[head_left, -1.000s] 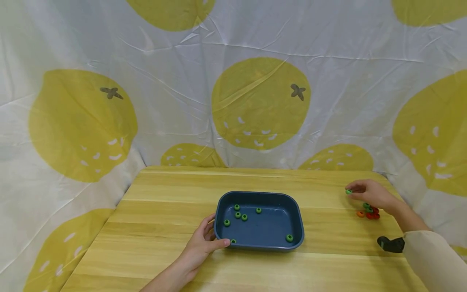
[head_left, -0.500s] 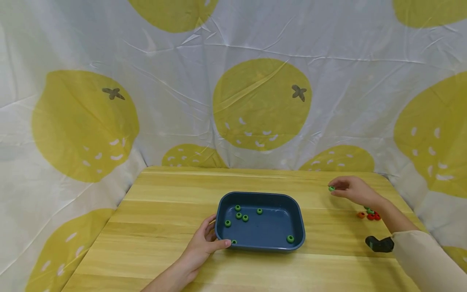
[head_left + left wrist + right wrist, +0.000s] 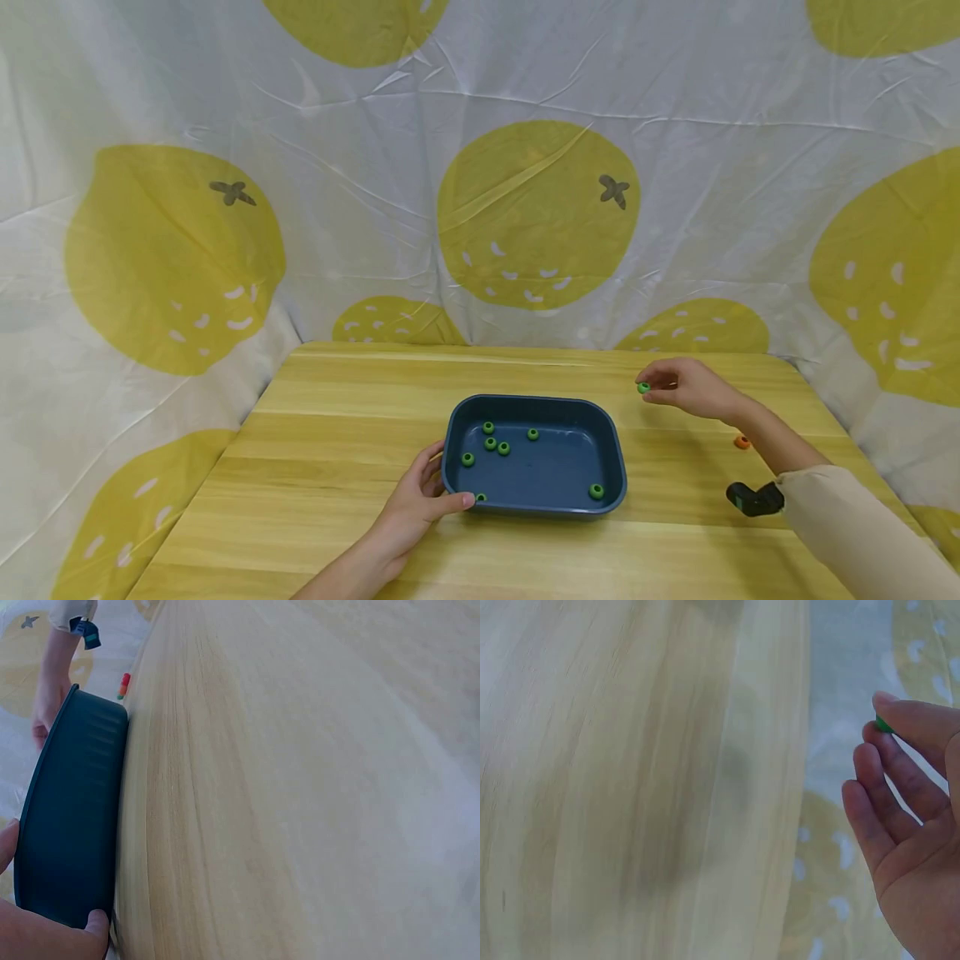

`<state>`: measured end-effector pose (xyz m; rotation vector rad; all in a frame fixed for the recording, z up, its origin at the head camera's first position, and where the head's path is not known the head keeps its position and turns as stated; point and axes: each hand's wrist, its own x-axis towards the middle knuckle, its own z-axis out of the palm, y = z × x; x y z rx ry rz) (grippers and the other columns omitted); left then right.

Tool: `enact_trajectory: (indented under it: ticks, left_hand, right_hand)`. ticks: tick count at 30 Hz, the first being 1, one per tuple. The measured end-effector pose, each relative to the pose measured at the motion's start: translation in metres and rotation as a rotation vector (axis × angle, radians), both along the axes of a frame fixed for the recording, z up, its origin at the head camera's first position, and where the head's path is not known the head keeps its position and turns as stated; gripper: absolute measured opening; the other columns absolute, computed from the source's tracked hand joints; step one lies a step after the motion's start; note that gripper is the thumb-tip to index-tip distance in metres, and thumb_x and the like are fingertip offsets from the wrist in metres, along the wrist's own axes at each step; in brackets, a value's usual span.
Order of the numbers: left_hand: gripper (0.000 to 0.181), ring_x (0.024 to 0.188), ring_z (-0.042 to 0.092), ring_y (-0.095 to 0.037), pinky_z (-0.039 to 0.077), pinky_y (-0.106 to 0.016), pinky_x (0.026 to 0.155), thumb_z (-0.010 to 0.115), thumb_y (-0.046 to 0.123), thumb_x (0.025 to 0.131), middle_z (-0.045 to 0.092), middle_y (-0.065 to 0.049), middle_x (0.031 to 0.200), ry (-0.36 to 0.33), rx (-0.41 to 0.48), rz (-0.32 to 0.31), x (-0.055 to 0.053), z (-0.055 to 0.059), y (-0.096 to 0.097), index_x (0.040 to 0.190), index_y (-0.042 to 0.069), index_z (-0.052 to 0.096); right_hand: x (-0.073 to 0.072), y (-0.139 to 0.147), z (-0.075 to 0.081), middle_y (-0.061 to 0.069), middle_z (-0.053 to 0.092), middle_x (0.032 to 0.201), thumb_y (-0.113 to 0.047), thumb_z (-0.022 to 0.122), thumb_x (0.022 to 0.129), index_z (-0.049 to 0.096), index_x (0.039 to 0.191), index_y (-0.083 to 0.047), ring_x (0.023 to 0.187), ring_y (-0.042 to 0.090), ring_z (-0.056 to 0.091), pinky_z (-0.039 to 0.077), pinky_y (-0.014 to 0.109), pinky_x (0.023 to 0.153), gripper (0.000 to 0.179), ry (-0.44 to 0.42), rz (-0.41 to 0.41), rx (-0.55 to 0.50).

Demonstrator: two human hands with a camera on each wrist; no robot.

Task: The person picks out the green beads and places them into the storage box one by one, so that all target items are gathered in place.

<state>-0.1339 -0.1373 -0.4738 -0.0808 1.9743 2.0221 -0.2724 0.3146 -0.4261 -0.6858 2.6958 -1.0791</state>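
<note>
A dark blue rectangular tray stands near the middle of the wooden table, with several green beads scattered on its floor. My left hand grips the tray's near left corner, thumb over the rim and fingers against the outer side. In the left wrist view the tray's outer wall shows between thumb and fingers. Above the table, right of the tray, my right hand pinches a green bead between thumb and index finger. The right wrist view shows that bead at the fingertips, the other fingers loosely bent.
An orange bead lies on the table at the right, partly behind the right forearm. Red, orange and green beads show past the tray in the left wrist view. A lemon-print cloth hangs behind the table.
My right hand has carried the green bead leftward, from over the bead pile toward the tray. Its forearm now covers most of the pile. My left hand and the tray stay put.
</note>
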Motion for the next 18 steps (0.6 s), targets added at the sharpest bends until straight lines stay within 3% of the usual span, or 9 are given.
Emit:
enact_trajectory:
  ticks: [7,18]
  left_hand:
    - [0.097,0.140,0.044,-0.042,0.041,-0.051,0.109,0.087,0.007,0.083,0.036,-0.025,0.160,-0.001,-0.009,0.008,0.000,-0.002,0.001,0.161,0.007,0.030]
    - [0.096,0.141,0.042,-0.043,0.037,-0.055,0.112,0.088,0.008,0.083,0.036,-0.024,0.160,0.001,-0.010,0.011,-0.001,-0.001,0.001,0.160,0.007,0.030]
  right_hand:
    - [-0.003,-0.026,0.011,0.010,0.071,0.109,-0.013,0.073,0.098,0.070,0.120,-0.001,0.097,0.021,0.068,0.057,0.039,0.089,0.025,-0.012,0.110,-0.024]
    - [-0.007,-0.067,0.022,0.008,0.069,0.115,-0.009,0.069,0.100,0.071,0.121,-0.005,0.101,0.023,0.068,0.057,0.036,0.090,0.021,-0.008,0.258,-0.028]
